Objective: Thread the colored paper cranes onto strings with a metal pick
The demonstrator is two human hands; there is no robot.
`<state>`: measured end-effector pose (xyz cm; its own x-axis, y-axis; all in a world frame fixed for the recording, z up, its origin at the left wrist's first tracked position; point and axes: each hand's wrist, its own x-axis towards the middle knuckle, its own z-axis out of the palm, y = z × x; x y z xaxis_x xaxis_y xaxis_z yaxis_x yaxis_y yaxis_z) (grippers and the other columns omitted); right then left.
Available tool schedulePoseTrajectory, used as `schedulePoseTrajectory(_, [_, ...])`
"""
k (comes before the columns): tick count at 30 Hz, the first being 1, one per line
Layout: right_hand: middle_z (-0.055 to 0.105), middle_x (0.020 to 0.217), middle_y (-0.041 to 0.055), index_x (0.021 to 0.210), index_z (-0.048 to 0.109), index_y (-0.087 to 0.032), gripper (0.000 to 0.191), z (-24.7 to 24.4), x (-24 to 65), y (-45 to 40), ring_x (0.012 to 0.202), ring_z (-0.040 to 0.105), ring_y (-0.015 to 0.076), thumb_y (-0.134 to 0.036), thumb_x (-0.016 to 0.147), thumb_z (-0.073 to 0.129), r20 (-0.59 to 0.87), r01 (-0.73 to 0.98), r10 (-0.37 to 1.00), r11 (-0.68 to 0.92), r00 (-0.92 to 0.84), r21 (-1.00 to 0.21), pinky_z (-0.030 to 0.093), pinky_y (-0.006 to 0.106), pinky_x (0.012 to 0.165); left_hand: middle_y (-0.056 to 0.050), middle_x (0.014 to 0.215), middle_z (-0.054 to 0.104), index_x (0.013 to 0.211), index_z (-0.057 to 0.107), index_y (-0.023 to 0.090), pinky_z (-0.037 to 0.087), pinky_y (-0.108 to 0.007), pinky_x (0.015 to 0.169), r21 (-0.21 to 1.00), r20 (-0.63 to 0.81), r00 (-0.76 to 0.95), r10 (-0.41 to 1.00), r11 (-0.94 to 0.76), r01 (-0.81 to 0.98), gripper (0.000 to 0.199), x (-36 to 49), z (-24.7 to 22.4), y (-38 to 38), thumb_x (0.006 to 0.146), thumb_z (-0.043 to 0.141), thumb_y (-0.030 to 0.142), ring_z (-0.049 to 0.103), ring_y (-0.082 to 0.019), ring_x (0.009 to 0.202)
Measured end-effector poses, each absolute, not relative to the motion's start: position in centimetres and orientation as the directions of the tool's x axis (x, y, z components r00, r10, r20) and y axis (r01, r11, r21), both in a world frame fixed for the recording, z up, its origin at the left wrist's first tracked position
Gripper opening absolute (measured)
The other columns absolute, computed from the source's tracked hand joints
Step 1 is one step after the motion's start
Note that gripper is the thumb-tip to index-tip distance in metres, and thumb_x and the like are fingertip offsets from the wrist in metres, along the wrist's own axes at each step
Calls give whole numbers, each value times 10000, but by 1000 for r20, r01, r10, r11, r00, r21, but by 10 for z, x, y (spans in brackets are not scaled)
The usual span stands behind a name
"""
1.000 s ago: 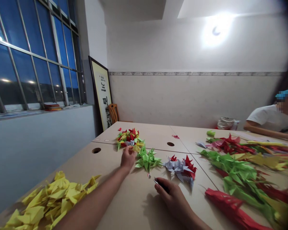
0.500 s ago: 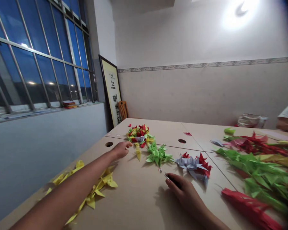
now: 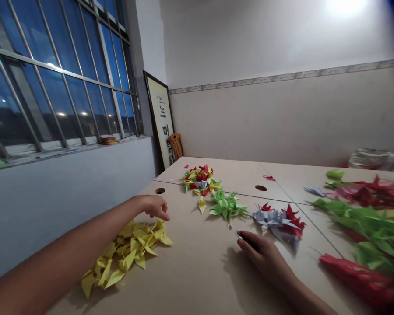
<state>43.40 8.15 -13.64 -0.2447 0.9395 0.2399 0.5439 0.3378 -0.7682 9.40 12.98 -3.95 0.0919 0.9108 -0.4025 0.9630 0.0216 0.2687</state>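
Pale desk [image 3: 200,271], near to far: yellow folded papers [image 3: 131,249]; my right hand [image 3: 264,253], pinching a small dark tool [image 3: 250,240]; my left hand [image 3: 154,205], loosely spread, by the yellow's far edge; green folded papers [image 3: 228,206]; mixed-colour pile [image 3: 200,176]; leaning framed calligraphy [image 3: 160,118].

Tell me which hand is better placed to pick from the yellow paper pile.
Probably the left hand: it is close to the yellow pile and looks empty. The right hand is farther off, gripping a dark object.

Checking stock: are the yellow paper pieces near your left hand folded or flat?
Folded: the yellow paper pieces show creases and raised, pointed tips.
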Motion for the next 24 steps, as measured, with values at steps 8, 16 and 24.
schedulePoseTrajectory(8, [680,829,65,920,648,-148,290,-132,432,78,735,596,206,-323,796,454,325,538,903,428,-280,-726,429,266,654,27,460,547,587,623,172,313,-201,461,347,-297,189,936,-79,934,174,101,-51,133,413,613,174,432,-103,444])
schedulePoseTrajectory(16, [639,717,26,871,639,-150,254,-130,431,78,648,550,164,-307,806,451,327,525,905,425,-274,-738,381,223,577,4,783,594,893,541,191,410,-208,608,863,80,144,986,-140,485,268,190,-75,135,636,500,254,532,-100,650])
schedulePoseTrajectory(24, [587,645,1,786,614,-148,253,-134,429,82,601,524,134,-329,813,439,313,477,925,380,-216,-792,377,192,536,1,703,599,695,548,152,440,-211,643,893,-58,59,997,78,-443,218,277,-133,120,531,688,186,561,-98,663])
